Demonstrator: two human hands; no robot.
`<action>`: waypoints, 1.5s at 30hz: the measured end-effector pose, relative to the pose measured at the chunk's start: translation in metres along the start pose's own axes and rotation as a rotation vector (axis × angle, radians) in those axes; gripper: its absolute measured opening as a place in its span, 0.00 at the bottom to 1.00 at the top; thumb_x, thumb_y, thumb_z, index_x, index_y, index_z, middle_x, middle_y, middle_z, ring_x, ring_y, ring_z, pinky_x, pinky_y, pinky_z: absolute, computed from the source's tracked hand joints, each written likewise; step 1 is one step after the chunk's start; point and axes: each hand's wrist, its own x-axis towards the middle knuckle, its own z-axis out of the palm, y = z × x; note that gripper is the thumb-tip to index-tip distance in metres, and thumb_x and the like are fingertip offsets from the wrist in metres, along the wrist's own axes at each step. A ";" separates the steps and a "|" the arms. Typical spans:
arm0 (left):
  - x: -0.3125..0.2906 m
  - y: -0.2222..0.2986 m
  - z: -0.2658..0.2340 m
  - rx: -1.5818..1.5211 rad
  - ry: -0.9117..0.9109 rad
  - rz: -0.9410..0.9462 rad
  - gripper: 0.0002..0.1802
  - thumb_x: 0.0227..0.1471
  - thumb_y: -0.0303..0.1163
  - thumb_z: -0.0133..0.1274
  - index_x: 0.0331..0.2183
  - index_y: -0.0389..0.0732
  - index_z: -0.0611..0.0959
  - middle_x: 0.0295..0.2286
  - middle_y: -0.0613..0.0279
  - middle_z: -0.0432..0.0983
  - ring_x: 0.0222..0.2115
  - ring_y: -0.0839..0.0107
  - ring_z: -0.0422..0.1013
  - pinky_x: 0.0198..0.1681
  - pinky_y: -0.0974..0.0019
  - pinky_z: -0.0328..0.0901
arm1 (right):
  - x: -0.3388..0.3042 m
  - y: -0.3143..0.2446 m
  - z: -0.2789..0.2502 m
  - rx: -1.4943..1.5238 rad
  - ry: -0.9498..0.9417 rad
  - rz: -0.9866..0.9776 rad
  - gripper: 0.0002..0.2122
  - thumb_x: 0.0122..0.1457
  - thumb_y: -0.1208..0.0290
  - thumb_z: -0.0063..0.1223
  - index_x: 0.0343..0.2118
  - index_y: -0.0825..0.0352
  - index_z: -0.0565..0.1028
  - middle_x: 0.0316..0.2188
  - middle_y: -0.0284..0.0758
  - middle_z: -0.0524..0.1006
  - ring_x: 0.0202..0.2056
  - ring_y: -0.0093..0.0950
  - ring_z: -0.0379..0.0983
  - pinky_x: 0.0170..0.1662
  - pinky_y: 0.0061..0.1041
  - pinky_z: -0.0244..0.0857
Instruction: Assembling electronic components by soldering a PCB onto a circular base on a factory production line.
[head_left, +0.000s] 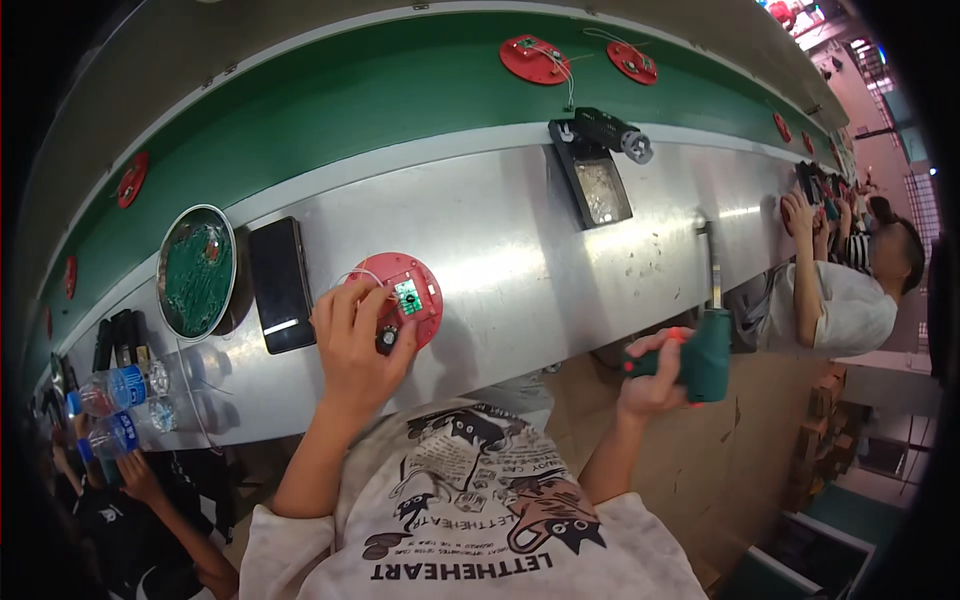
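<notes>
My left hand (358,335) is closed over the left side of a red round plate (390,266) on the metal table, fingers and thumb bent around its edge. On that plate sit a small green circuit board (408,298) and a dark round part (387,341) beside my thumb; a thin white wire loops near my fingers. My right hand (655,378) grips the handle of a green power screwdriver (708,355) off the table's near edge. Its long bit (713,265) points away from me, apart from the plate.
Left of the plate lie a black phone (281,285) and a metal bowl (233,265) of small green pieces. A black tray (622,205) stands at the back, and water bottles (112,392) at left. Red plates (535,60) rest on the green ledge. Co-workers sit on both sides.
</notes>
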 end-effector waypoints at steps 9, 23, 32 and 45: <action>0.075 -0.024 0.014 0.098 -0.338 0.072 0.32 0.36 0.40 0.71 0.46 0.41 0.83 0.48 0.54 0.72 0.52 0.50 0.63 0.58 0.47 0.57 | -0.009 0.032 -0.005 0.202 -0.053 0.213 0.12 0.64 0.70 0.47 0.49 0.65 0.68 0.29 0.38 0.71 0.21 0.29 0.67 0.26 0.32 0.67; 0.338 0.003 0.237 0.079 -0.218 0.130 0.30 0.51 0.50 0.62 0.52 0.45 0.82 0.47 0.46 0.76 0.49 0.47 0.71 0.52 0.48 0.68 | -0.015 0.063 0.011 0.444 0.122 0.338 0.13 0.66 0.66 0.43 0.50 0.65 0.66 0.28 0.38 0.70 0.17 0.26 0.66 0.21 0.28 0.67; 0.421 0.040 0.323 0.194 -0.416 -0.459 0.37 0.41 0.60 0.66 0.42 0.37 0.86 0.49 0.46 0.78 0.43 0.42 0.80 0.45 0.52 0.76 | -0.006 0.059 0.015 0.435 0.185 0.364 0.14 0.65 0.66 0.45 0.50 0.66 0.65 0.28 0.39 0.71 0.18 0.28 0.67 0.21 0.30 0.68; 0.256 -0.062 0.070 -0.166 -0.815 0.025 0.29 0.35 0.26 0.65 0.46 0.36 0.84 0.40 0.42 0.82 0.42 0.50 0.79 0.47 0.55 0.74 | -0.001 0.057 0.015 0.415 0.134 0.420 0.10 0.65 0.67 0.46 0.45 0.66 0.68 0.26 0.35 0.70 0.18 0.24 0.64 0.20 0.25 0.64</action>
